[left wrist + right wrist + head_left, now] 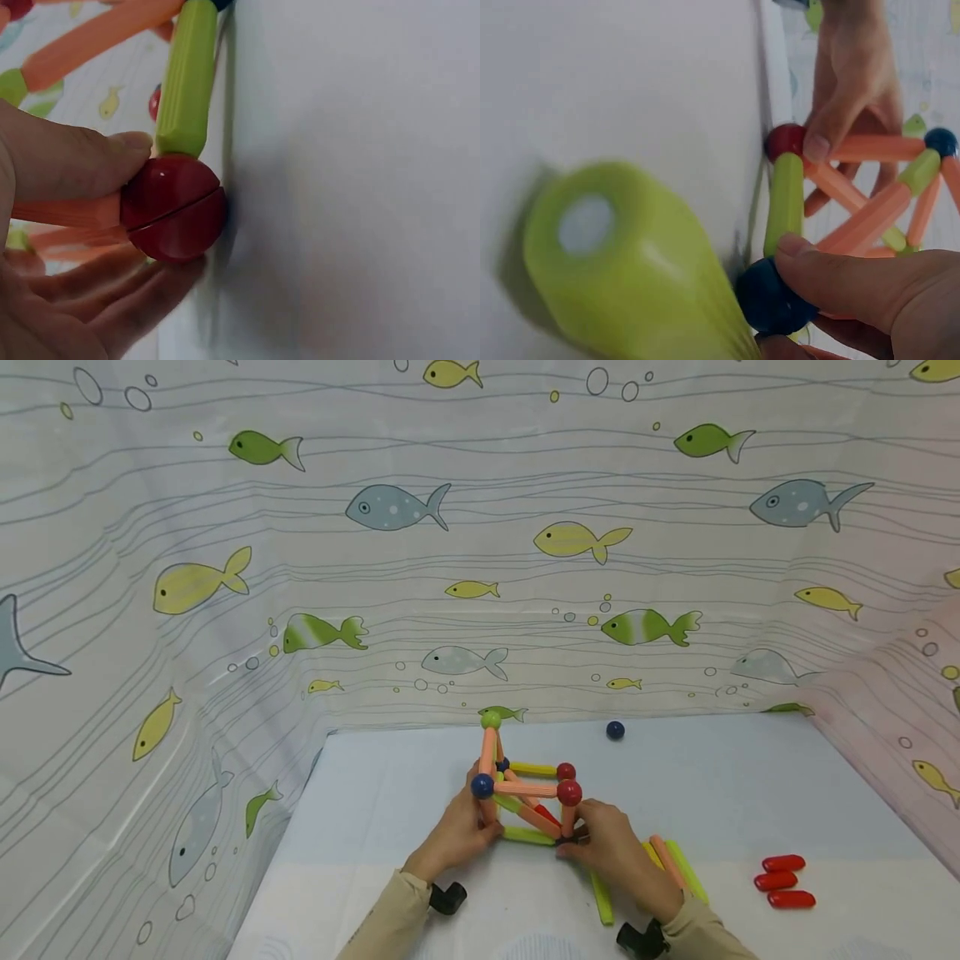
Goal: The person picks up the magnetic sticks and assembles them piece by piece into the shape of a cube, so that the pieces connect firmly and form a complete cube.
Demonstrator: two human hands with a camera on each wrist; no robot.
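We saw orange and lime sticks (pixel 528 836), red and navy balls (pixel 569 792), plus a fish-print curtain (pixel 480 543).

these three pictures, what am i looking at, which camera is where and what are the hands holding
No machine here: a person works with bare hands. The wide picture comes from a head camera; the two close-ups come from cameras on each wrist. On the table stands a frame of coloured sticks and balls. The left hand pinches a red ball at a bottom corner; the right hand pinches a blue ball at the other. Nearby lie loose sticks, red pieces and a stray ball.
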